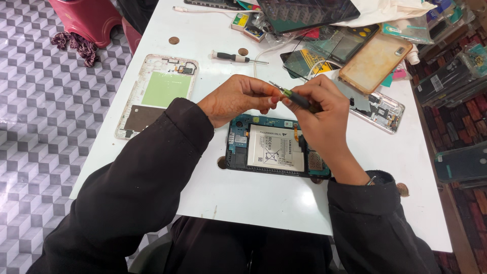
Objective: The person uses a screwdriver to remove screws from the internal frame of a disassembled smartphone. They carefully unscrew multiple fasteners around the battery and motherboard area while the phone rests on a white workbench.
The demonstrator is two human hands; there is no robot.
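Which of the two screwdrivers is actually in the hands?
The green-collared screwdriver, pinched between the left hand and right hand above the opened tablet. The black-handled screwdriver lies untouched on the white table, farther back.

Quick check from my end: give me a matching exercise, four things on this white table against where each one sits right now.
1. opened tablet
2. back cover
3. spare screwdriver
4. small green-collared tool

A. lying free at the table's far side
B. held between both hands
C. left of the arms, inside face up
D. under the hands, battery showing

Pairs: 1-D, 2-C, 3-A, 4-B
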